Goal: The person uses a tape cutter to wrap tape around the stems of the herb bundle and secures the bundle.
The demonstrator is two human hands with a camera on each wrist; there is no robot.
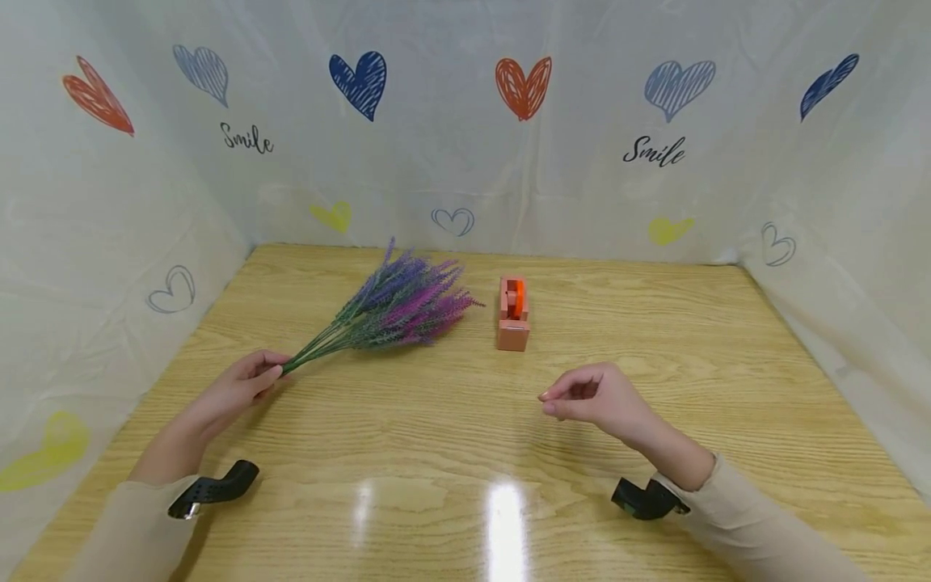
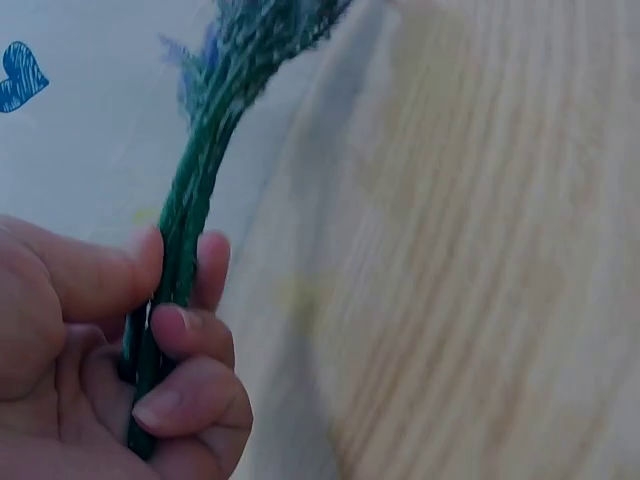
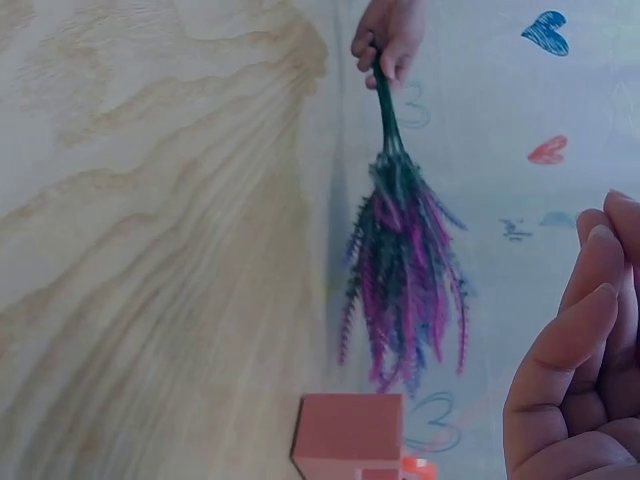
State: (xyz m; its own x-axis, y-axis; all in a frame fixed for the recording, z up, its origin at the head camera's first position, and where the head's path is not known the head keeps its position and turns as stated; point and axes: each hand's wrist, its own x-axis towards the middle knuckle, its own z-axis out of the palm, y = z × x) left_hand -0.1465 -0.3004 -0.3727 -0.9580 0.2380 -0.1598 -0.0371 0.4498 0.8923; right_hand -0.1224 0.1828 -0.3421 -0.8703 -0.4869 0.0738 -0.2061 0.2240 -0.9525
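The bunch of flowers (image 1: 410,305) lies slantwise over the left half of the worktop (image 1: 407,420), its green stems (image 1: 320,346) toward the near left and its purple heads toward the far right; whether the heads touch the wood is hard to tell. It looks artificial, so it is probably light, with springy stems and soft, feathery heads that would crush or shed if squeezed. The bare stem ends seem the best place to take hold, gathered together so that none slips loose. There the left hand (image 1: 243,380) pinches them, thumb on one side and curled fingers on the other. Just beyond the flower tips, to the right, stands a pink tape dispenser (image 1: 512,335) with an orange roll (image 1: 520,299). Nearer and farther right, the right hand (image 1: 600,400) hangs loosely curled over the wood, thumb and fingertips close together, nothing visible between them.
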